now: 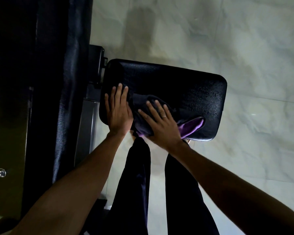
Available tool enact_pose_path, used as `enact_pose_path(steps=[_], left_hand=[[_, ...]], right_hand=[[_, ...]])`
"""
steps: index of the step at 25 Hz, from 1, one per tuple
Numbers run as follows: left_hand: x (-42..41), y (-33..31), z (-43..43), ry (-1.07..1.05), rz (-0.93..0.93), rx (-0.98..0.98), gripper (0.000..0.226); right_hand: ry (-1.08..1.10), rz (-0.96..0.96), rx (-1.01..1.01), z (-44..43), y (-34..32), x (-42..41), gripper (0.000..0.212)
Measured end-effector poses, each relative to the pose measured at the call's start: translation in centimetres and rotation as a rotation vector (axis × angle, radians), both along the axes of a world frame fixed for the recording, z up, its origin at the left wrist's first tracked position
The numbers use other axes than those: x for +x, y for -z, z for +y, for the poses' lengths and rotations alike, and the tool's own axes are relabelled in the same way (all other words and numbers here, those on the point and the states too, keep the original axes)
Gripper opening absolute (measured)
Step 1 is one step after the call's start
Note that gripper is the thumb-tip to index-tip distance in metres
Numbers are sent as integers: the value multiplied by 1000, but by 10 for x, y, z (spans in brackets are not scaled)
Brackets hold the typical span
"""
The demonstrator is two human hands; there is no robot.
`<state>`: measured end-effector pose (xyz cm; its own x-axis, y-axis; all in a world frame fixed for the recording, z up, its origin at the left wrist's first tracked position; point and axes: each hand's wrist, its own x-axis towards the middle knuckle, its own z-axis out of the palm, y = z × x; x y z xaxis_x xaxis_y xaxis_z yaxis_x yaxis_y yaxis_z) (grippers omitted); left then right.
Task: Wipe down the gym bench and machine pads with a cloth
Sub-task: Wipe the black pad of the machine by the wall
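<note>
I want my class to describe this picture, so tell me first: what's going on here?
A person leans over a black pad with a dark cloth, purple on one side, bunched on it. The right hand presses flat on the cloth. The left hand lies flat beside it, near the pad's left end. The fingers of both are straight. The pad's right part glistens, perhaps damp. Under it is a pale floor.
</note>
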<state>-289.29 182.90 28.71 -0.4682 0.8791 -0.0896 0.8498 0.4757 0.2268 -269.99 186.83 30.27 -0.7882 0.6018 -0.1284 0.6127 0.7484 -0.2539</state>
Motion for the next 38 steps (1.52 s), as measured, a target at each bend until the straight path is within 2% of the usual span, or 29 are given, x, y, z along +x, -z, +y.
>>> enact_pose_path(steps=[2, 5, 8, 10, 11, 13, 15, 17, 20, 24, 25, 27, 29, 31, 34, 36, 38], left_hand=[[4, -6, 6, -50, -94, 41, 54], [12, -11, 20, -69, -102, 47, 56], [15, -8, 25, -46, -66, 30, 55], [13, -7, 30, -10, -72, 48, 52], [12, -6, 34, 10, -76, 66, 51], [9, -6, 50, 65, -63, 98, 50], [7, -6, 72, 128, -66, 113, 50], [8, -6, 93, 167, -63, 130, 49], [15, -2, 114, 202, -46, 130, 47], [31, 2, 128, 240, -41, 159, 45], [35, 2, 130, 238, -40, 162, 44], [41, 1, 132, 226, -49, 163, 44], [49, -1, 128, 199, -64, 159, 46], [59, -2, 123, 171, -51, 133, 51], [70, -2, 120, 168, 12, 82, 55], [70, -3, 122, 169, 31, 59, 56], [69, -4, 122, 178, 46, 38, 59]], right_hand=[[15, 10, 37, 16, -3, 46, 84], [192, -93, 64, 46, -14, 89, 88], [481, -170, -2, 79, -17, 49, 92], [579, -179, -71, 92, -15, 5, 92], [560, -166, -68, 92, -14, -9, 91], [390, -123, -28, 78, -10, -7, 89], [169, -105, 6, 59, -12, 27, 90], [49, -107, 33, 57, -15, 73, 91], [152, -143, 52, 93, -18, 104, 87], [473, -171, -53, 144, -15, 39, 90], [473, -166, -69, 145, -14, 25, 90], [338, -127, -44, 135, -13, 30, 87], [157, -58, 5, 116, -15, 70, 83], [66, -36, 41, 110, -18, 112, 82], [244, -79, 45, 134, -20, 127, 85], [375, -141, 29, 157, -19, 95, 87], [359, -157, -43, 180, -19, 45, 83]])
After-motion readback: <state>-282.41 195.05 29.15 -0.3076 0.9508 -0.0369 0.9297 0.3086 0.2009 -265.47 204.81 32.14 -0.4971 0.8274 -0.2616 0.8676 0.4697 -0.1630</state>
